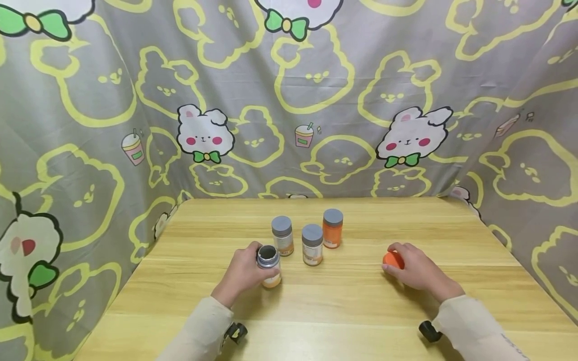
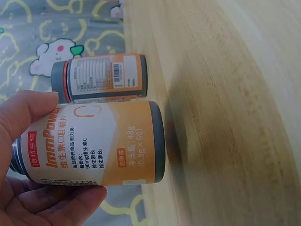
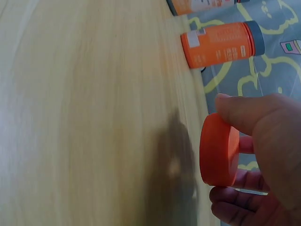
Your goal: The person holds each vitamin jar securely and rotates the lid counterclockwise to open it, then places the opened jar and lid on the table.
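Observation:
My left hand grips an uncapped vitamin bottle, white and orange with a grey base. Its open dark mouth shows upward in the head view. Whether its base touches the table, I cannot tell. Over on the right, my right hand pinches an orange bottle cap between thumb and fingers, and a shadow lies on the table beside it. Closest to the left hand stands a white-and-orange bottle with a grey cap. A similar capped bottle stands to its right. Behind that one is an all-orange bottle, also grey-capped.
The bottles stand upright on a light wooden table. A grey curtain with yellow outlines and cartoon faces hangs around its back and sides. Black devices are worn at both wrists.

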Available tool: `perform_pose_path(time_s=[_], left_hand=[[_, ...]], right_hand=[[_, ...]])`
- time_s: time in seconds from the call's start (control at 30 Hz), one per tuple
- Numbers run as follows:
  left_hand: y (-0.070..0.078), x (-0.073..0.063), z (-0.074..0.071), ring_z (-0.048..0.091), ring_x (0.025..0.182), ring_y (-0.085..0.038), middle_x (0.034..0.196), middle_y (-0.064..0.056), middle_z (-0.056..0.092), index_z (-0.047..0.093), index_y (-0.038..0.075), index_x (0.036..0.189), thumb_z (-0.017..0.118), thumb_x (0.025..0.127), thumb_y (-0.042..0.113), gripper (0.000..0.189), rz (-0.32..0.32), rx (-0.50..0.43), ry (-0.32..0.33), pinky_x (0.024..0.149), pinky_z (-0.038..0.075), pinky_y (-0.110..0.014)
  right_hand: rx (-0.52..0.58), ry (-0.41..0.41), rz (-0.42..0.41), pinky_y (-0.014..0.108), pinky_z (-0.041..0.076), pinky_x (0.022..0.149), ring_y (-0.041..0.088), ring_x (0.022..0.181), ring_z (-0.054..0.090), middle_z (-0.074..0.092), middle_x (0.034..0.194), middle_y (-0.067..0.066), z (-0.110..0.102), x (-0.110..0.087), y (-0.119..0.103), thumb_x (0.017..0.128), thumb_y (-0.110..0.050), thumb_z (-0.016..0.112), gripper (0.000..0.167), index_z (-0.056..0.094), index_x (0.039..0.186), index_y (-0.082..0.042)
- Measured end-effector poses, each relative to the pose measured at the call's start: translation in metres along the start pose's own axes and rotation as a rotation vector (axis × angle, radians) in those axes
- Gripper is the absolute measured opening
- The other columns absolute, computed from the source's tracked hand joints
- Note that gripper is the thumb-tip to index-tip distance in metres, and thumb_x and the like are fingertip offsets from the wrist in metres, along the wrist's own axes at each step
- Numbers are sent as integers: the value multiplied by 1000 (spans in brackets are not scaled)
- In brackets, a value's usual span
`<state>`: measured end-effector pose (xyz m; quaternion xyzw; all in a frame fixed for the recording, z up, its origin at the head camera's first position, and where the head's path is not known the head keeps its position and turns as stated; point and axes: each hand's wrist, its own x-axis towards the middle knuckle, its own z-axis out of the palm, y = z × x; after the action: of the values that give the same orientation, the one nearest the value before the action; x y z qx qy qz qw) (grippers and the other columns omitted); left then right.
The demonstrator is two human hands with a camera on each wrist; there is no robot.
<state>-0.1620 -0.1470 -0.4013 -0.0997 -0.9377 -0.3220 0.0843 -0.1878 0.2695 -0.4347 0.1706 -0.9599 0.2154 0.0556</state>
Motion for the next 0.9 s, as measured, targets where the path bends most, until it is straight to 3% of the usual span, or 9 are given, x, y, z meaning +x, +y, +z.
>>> perform_pose_path(time_s=[0.37,0.9], left_hand=[[-2,0,-2,63,75,-19,84,-7,65,59,0,100,89,65,30,55,1,-8,7,69,52,-36],[-5,0,-1,63,75,-19,84,-7,65,59,-1,101,88,66,30,54,-19,0,-3,67,52,-36]], right_hand=[[-9,-21,29,39,44,67,23,80,51,57,92,8,0,-4,14,84,-35,73,47,59,113,0],[-25,-33,42,41,45,68,24,81,52,58,94,10,1,-7,20,84,-34,73,47,59,113,0]])
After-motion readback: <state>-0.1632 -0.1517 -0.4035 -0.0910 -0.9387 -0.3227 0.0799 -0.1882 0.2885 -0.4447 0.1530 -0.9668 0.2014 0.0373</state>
